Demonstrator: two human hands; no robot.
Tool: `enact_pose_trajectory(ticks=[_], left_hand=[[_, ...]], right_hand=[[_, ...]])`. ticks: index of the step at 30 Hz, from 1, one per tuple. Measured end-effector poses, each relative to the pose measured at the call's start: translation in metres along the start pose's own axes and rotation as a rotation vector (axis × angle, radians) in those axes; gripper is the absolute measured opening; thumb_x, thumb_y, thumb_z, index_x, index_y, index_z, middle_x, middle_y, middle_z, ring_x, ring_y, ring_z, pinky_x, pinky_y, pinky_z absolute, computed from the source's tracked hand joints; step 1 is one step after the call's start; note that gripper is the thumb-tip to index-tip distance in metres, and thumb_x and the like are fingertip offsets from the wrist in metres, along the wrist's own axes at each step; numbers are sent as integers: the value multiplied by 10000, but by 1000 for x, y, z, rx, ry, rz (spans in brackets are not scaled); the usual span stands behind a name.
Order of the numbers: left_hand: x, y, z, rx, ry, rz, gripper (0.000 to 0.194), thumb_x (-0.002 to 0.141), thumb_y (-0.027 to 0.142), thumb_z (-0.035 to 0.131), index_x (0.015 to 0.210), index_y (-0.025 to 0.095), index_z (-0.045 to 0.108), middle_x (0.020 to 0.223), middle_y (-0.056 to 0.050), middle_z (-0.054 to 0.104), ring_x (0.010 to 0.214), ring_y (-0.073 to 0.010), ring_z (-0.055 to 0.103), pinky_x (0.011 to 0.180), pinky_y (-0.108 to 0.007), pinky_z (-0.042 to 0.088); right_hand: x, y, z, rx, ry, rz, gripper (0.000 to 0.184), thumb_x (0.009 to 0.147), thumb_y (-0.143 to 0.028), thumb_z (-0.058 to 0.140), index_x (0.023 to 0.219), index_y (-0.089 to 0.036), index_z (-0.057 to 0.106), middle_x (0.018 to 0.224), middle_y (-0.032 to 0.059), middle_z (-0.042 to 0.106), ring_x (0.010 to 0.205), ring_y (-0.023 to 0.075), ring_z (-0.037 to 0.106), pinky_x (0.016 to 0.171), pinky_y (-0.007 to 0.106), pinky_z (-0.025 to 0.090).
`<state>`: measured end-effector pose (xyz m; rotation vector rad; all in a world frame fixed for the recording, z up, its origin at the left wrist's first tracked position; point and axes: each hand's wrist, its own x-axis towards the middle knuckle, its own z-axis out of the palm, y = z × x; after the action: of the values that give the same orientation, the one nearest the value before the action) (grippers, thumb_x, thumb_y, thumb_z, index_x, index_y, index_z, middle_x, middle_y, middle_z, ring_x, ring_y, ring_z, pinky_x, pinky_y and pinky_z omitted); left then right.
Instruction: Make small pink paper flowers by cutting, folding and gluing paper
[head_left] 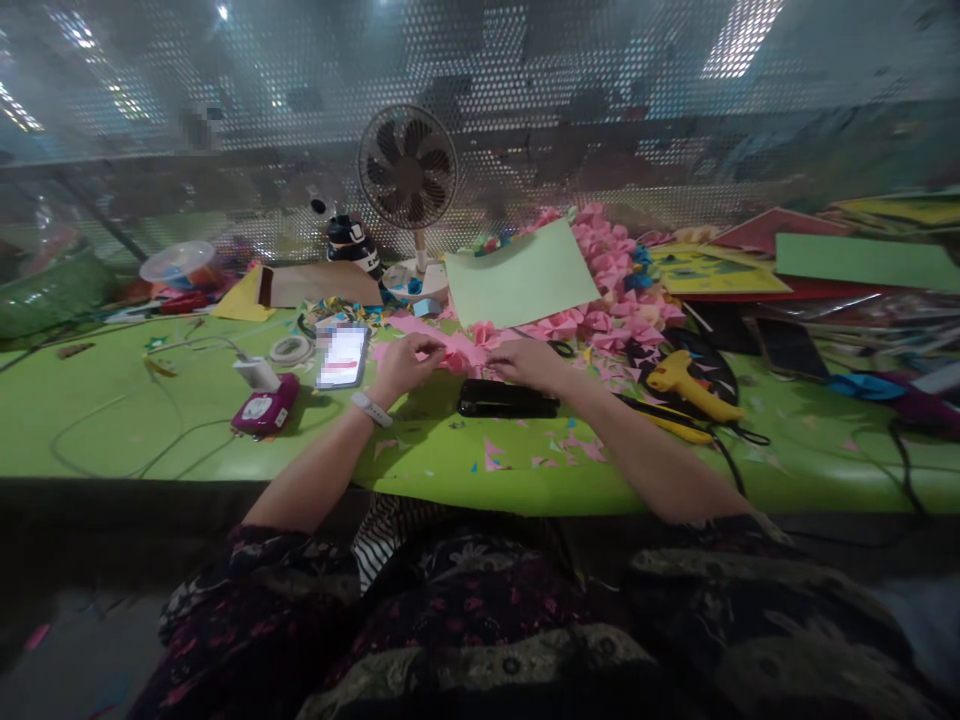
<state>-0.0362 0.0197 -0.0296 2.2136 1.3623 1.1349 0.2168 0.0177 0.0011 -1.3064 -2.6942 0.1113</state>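
Observation:
Both hands meet over the green tabletop at a piece of pink paper (466, 348). My left hand (406, 366), with a pale band on its wrist, pinches the paper's left part between thumb and fingers. From the other side my right hand (525, 362) has its fingers closed at the paper's right edge; its fingertips are partly hidden. Just below the right hand lies a black stapler (508, 399). A large pile of pink paper pieces (600, 250) rises behind, with a pale green sheet (525, 275) resting against it.
Left of my hands are a lit phone (342, 358), a tape roll (289, 350) and a purple power block (266, 405) with cables. A yellow glue gun (694, 385) lies at the right. Behind stand a fan (409, 170) and a dark bottle (351, 245). Paper scraps litter the table.

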Motion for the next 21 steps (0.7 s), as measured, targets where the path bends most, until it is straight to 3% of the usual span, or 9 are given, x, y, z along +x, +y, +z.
enact_pose_trajectory(ticks=[7,10,15,21], left_hand=[[2,-5,4,179,-57,61,155,796,281,675,921,190,675,1013,-85,723,977,-251,645,854,-394,524],[2,-7,9,229,-79,20,115,808,222,637,917,195,664,997,-85,722,944,-250,651,810,-383,527],[0,-6,11,181,-139,-25,243,829,141,570,1049,185,663,990,-77,740,875,-220,675,768,-347,530],[-1,0,9,173,-157,-11,248,823,210,616,1054,197,705,1014,-91,752,844,-227,685,731,-344,529]], right_hand=[[-3,2,-3,-23,-29,39,290,934,-283,514,1092,-213,747,1056,72,753,903,209,660,687,276,427],[-5,1,-6,-27,-37,45,301,950,-303,493,1097,-200,735,1065,81,746,919,219,659,688,283,426],[-8,-2,-15,-11,-31,55,356,988,-356,435,1105,-167,713,1092,98,737,952,231,663,680,292,427],[-9,-3,-19,45,-13,72,363,991,-360,431,1164,-181,696,1142,87,732,970,221,665,688,289,452]])
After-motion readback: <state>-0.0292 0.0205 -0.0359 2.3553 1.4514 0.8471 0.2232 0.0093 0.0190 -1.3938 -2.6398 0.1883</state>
